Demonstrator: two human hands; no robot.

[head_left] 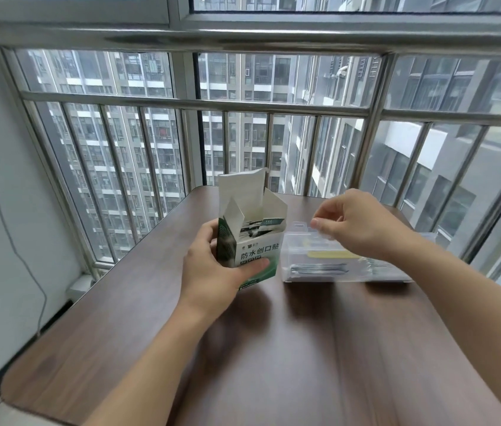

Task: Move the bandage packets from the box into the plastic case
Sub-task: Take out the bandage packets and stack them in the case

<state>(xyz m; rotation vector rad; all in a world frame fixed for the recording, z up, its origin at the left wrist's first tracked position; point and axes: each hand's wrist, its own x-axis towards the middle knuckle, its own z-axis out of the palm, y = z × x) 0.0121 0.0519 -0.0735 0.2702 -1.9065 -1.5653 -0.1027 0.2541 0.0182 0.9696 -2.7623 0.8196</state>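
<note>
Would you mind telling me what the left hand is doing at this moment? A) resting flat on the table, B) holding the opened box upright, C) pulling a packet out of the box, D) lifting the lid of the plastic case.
B: the left hand wraps around the box, which stands upright on the table with its top flaps open.

Two bare forearms come in from the bottom of the frame, one from the lower left and one from the lower right edge. No sleeve, cuff, watch, bracelet or ring shows on either. The left hand (212, 265) and the right hand (355, 224) are both uncovered, without gloves. The fingernails that show on the right hand are short and unpainted.
</note>
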